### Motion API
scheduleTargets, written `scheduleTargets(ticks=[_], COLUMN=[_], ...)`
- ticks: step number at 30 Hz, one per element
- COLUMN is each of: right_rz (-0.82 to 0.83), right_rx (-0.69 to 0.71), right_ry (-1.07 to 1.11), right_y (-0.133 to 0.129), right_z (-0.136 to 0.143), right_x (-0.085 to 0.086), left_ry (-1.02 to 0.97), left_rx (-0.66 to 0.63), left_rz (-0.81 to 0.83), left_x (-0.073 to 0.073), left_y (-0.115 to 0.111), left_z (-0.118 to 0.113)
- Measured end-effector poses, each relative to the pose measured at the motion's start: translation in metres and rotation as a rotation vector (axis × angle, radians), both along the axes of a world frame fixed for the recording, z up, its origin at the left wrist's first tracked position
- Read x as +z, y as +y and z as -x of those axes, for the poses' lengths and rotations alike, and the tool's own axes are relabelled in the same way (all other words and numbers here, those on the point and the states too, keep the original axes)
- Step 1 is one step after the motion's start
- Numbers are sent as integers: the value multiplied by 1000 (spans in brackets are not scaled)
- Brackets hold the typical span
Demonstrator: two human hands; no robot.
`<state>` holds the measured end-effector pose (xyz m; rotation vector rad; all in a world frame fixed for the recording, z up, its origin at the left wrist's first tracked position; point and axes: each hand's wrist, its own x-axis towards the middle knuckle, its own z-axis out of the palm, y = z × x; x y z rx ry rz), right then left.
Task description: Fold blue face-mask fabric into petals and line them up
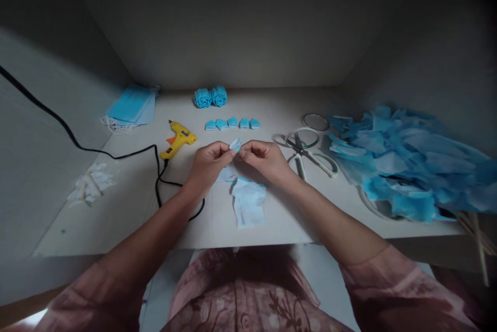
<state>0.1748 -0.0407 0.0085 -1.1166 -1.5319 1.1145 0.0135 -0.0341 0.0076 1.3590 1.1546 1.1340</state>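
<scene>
Between both hands, over the middle of the table, is a small folded piece of light blue fabric [235, 144]. My left hand [212, 163] pinches its left side between thumb and fingers. On its right side, my right hand [264, 160] has closed fingertips. Flat pieces of pale blue fabric [249, 202] lie just below the hands. Beyond the fingers sits a row of several small folded blue pieces [232, 123]. Behind that row stand two rolled blue fabric flowers [210, 97], side by side.
A yellow glue gun [177, 140] with a black cord [116, 158] lies left, blue masks [132, 105] behind it, white scraps [93, 184] nearer. Scissors [305, 153], tape rings [315, 121] and a large heap of blue fabric [419, 158] are right.
</scene>
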Motion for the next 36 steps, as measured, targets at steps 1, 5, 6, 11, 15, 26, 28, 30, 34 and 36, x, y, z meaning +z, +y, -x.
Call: scheduleTargets(ticks=[1, 5, 6, 11, 15, 26, 28, 30, 34, 36], right_rz=[-2, -20, -24, -21, -52, -201, -219, -228, -195, -147], right_rx=[1, -18, -21, -4, -48, -74, -98, -125, -158, -161], right_ry=[-2, -32, -38, -38, -103, -277, -319, -347, -307, -236], right_y=[0, 0, 0, -1, -1, -2, -3, -5, -5, -4], right_z=[0, -1, -1, -2, -1, 0, 0, 1, 2, 1], right_x=[0, -1, -1, 0, -1, -3, -2, -2, -1, 0], left_ry=[2, 1, 4, 7, 31, 310, 349, 356, 243, 129], left_rx=[-1, -2, -1, 19, 30, 120, 133, 132, 103, 84], left_rz=[-1, -6, -6, -15, -34, -282, -320, -330, -253, -156], left_x=[0, 0, -1, -2, -1, 5, 6, 5, 1, 0], left_y=[0, 0, 0, 1, 1, -3, -4, -4, -2, 1], left_z=[0, 0, 0, 1, 1, -3, -3, -3, -1, 2])
